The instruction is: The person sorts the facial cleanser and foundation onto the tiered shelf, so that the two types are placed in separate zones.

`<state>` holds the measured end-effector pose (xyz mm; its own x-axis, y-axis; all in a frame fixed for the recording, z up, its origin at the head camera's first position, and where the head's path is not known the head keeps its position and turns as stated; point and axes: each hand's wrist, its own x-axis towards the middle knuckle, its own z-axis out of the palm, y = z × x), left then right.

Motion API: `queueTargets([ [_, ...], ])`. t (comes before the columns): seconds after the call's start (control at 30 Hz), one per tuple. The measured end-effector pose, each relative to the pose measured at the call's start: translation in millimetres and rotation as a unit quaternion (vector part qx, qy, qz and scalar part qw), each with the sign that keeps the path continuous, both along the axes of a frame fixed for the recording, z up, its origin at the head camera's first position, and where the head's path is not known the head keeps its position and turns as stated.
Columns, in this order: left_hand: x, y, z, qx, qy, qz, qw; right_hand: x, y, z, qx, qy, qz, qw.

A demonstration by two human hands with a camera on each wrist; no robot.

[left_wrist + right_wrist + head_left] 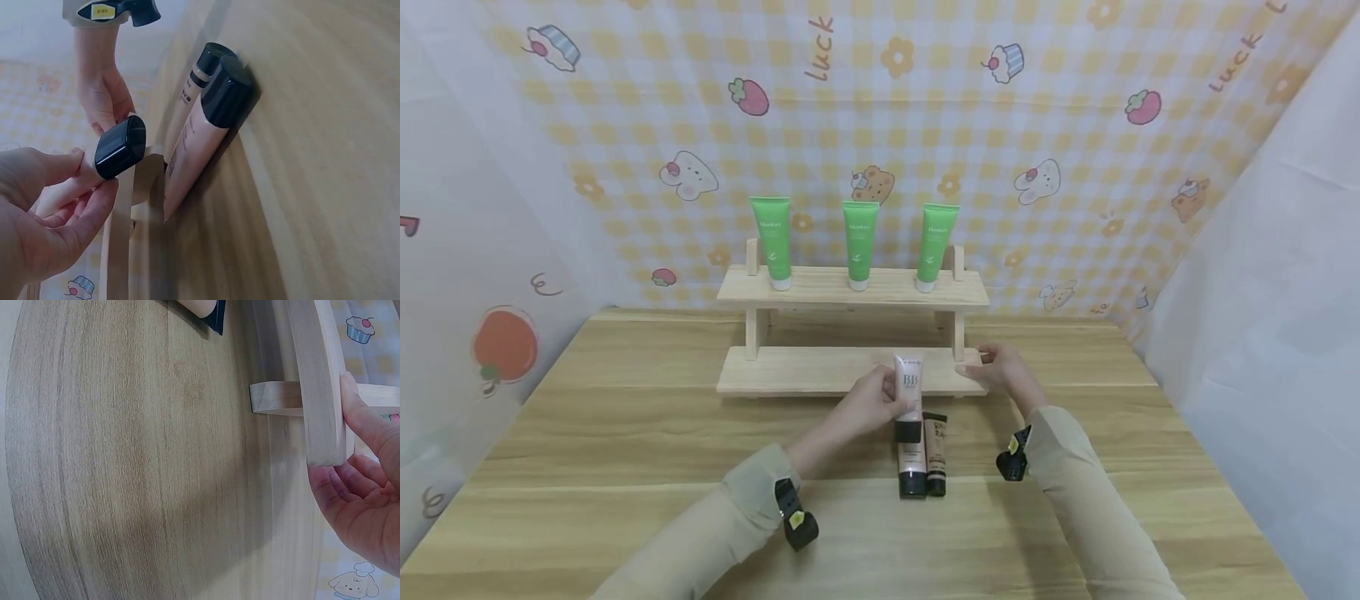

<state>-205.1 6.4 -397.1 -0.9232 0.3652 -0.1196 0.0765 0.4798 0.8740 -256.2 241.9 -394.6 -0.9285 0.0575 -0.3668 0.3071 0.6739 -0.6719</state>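
My left hand [874, 402] pinches a pale pink BB cream tube [908, 377] between thumb and fingers, its black cap [120, 147] pointing down toward me. The tube is upright in front of the lower board [820, 369] of a two-tier wooden shelf. At that board's right end, my right hand [1004, 375] grips the wood, thumb on top and fingers underneath in the right wrist view. On the table below the held tube lie a second pink tube [912, 460] with a black cap and a slimmer beige tube [936, 446], side by side.
Three green tubes, left [772, 239], middle [860, 239] and right [936, 243], stand on white caps on the upper board [820, 287]. A checked cloth [895, 108] hangs behind the wooden table [647, 433], with white cloth at both sides.
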Motion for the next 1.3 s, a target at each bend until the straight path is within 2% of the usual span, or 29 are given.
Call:
queueTargets([
  [0.37, -19.2, 12.1, 6.9, -0.001, 0.001, 0.012, 0.9999, -0.3, -1.6, -5.4, -0.022, 0.017, -0.008, 0.9996],
  [0.6, -25.2, 18.6, 12.6, 0.004, 0.011, 0.018, 0.9998, -1.9, -2.8, -7.8, -0.02, 0.017, -0.008, 0.9996],
  [0.97, -37.2, 27.0, 17.1, 0.032, 0.055, 0.027, 0.9976, -2.9, -1.6, -8.1, -0.016, 0.015, -0.02, 0.9996],
  [1.13, -42.4, 29.1, 13.1, 0.052, 0.094, 0.025, 0.9939, -3.3, -1.0, -8.0, -0.011, 0.018, -0.022, 0.9995],
  [1.3, -47.6, 32.2, 5.8, 0.054, 0.133, 0.024, 0.9894, -4.3, 0.3, -8.3, -0.009, 0.019, -0.021, 0.9995],
])
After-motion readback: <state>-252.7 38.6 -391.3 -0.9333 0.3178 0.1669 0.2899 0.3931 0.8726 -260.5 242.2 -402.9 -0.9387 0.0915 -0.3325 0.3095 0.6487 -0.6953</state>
